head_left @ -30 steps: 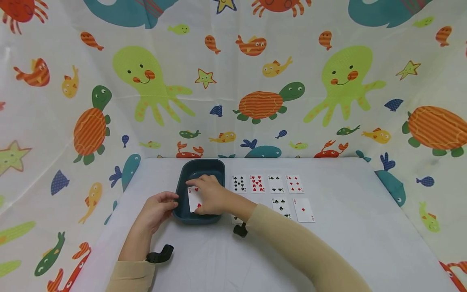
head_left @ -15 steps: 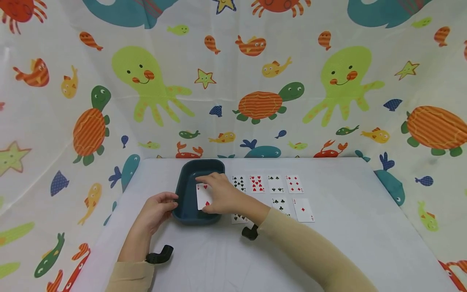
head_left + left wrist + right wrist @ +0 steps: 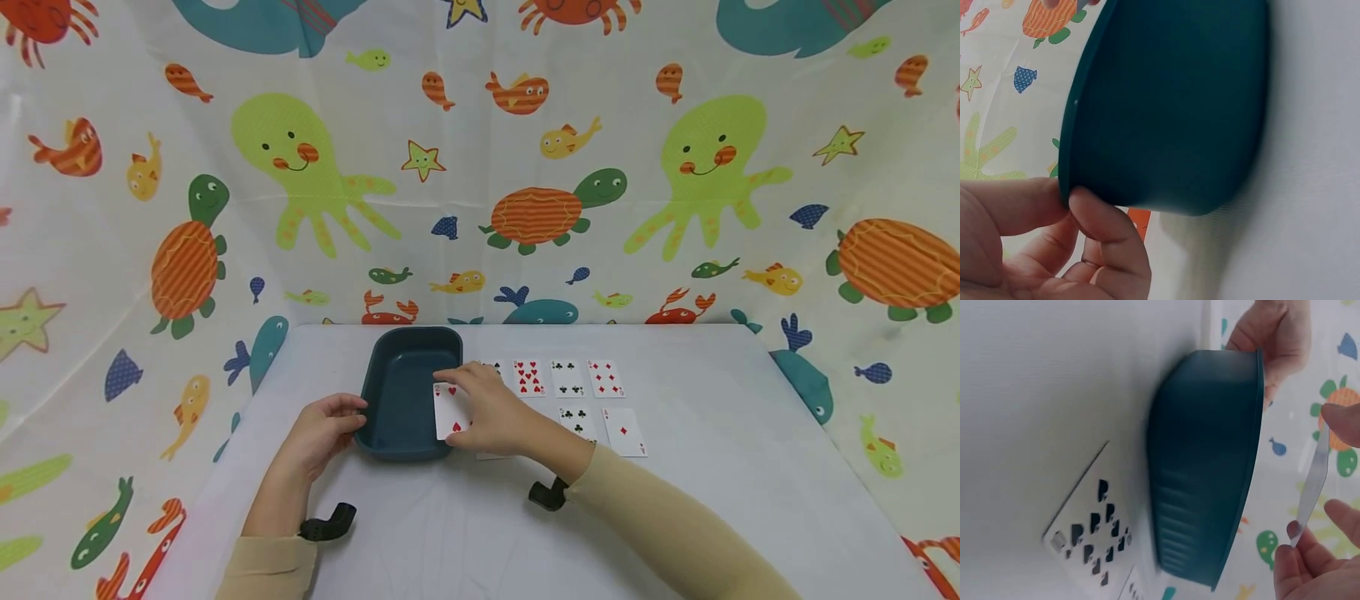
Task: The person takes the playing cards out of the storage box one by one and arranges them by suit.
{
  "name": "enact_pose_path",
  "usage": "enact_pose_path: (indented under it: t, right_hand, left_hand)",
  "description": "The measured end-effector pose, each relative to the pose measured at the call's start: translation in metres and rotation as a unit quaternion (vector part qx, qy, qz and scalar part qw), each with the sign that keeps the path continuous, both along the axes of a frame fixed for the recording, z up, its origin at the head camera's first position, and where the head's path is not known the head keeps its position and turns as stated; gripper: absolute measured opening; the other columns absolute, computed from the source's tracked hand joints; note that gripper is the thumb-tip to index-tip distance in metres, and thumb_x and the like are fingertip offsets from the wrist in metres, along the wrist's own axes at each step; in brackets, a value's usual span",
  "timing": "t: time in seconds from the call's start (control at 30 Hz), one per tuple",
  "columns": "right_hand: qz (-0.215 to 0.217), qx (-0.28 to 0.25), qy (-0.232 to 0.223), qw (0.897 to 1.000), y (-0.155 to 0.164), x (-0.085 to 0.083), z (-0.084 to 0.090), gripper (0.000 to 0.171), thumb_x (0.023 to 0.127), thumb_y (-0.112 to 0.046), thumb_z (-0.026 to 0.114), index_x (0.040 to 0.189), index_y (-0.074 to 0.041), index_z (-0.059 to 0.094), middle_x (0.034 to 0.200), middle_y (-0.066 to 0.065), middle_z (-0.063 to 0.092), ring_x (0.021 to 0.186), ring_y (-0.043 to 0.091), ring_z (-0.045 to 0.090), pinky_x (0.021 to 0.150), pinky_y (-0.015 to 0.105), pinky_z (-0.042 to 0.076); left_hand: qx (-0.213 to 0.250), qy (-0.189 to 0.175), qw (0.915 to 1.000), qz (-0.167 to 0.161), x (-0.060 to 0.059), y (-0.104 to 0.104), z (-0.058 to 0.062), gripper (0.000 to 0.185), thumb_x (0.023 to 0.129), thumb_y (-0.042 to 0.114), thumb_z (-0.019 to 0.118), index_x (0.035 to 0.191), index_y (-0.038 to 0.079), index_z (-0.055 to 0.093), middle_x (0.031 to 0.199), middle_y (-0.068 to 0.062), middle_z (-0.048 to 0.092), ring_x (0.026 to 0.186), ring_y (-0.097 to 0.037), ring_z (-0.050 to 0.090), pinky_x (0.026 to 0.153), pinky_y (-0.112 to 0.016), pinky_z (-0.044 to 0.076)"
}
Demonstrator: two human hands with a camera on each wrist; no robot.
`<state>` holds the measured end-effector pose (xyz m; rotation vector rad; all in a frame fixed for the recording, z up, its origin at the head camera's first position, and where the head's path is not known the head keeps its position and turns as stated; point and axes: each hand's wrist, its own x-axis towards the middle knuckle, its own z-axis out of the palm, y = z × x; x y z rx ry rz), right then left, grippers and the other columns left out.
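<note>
Lifted out of the tub (image 3: 401,400), a card (image 3: 451,412) (red hearts, face up) is pinched by the right hand (image 3: 491,412) above the right rim; the left rim is gripped by the left hand (image 3: 322,433).

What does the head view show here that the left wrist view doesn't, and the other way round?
Only the head view shows the right hand pinching a heart card over the tub's right rim, plus the rows of face-up cards on the white table. Only the left wrist view shows, up close, the left hand's thumb and fingers pinching the tub's rim, and the tub's outer wall. Both show the dark teal tub gripped by the left hand, and the sea-animal backdrop.
</note>
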<state>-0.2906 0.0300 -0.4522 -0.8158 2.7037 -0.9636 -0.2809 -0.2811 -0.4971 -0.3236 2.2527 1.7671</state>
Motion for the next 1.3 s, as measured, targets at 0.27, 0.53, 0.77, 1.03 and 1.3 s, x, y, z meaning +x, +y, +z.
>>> enact_pose_path:
  t: [0.27, 0.53, 0.77, 1.03, 1.3]
  right_hand:
    - [-0.013, -0.007, -0.009, 1.0, 0.021, 0.008, -0.005, 0.09, 0.081, -0.028, 0.094, 0.159, -0.029, 0.051, 0.155, -0.001, 0.054, 0.147, 0.024, 0.041, 0.109, 0.048, 0.054]
    - [-0.033, -0.018, 0.0, 0.999, 0.046, 0.012, -0.013, 0.088, 0.08, -0.026, 0.093, 0.158, -0.03, 0.052, 0.154, -0.001, 0.053, 0.148, 0.026, 0.043, 0.113, 0.052, 0.052]
    - [-0.049, -0.016, -0.001, 0.999, 0.069, 0.013, -0.026, 0.088, 0.08, -0.023, 0.093, 0.157, -0.025, 0.053, 0.152, 0.0, 0.056, 0.147, 0.029, 0.042, 0.114, 0.053, 0.049]
    - [-0.073, 0.013, -0.004, 0.997, 0.089, 0.013, -0.041, 0.086, 0.077, -0.02, 0.094, 0.155, -0.023, 0.056, 0.147, 0.002, 0.059, 0.14, 0.031, 0.048, 0.112, 0.053, 0.049]
    - [-0.09, 0.038, 0.004, 0.995, 0.1, 0.014, -0.051, 0.085, 0.076, -0.02, 0.095, 0.153, -0.02, 0.057, 0.148, 0.005, 0.06, 0.141, 0.034, 0.048, 0.116, 0.056, 0.045]
  left_hand:
    - [0.002, 0.004, 1.0, 0.001, 0.001, 0.001, 0.003, 0.031, 0.103, 0.007, 0.066, 0.132, -0.002, 0.065, 0.091, 0.003, 0.063, 0.083, -0.015, 0.06, 0.075, -0.029, 0.057]
    - [0.007, 0.004, 1.0, 0.003, 0.001, 0.001, 0.001, 0.029, 0.103, 0.007, 0.066, 0.13, -0.001, 0.066, 0.091, 0.003, 0.063, 0.083, -0.015, 0.059, 0.075, -0.029, 0.057]
    - [0.01, 0.003, 0.9999, 0.005, 0.0, 0.0, -0.002, 0.029, 0.102, 0.007, 0.066, 0.13, 0.0, 0.066, 0.091, 0.003, 0.063, 0.082, -0.016, 0.06, 0.074, -0.029, 0.057]
    - [0.01, 0.003, 0.9999, 0.008, -0.001, 0.0, -0.003, 0.028, 0.102, 0.006, 0.066, 0.129, 0.0, 0.067, 0.09, 0.003, 0.062, 0.081, -0.016, 0.059, 0.073, -0.03, 0.056]
    - [0.007, 0.002, 0.9999, 0.01, 0.0, 0.0, -0.003, 0.028, 0.103, 0.006, 0.066, 0.13, 0.0, 0.067, 0.091, 0.003, 0.061, 0.081, -0.015, 0.059, 0.073, -0.029, 0.056]
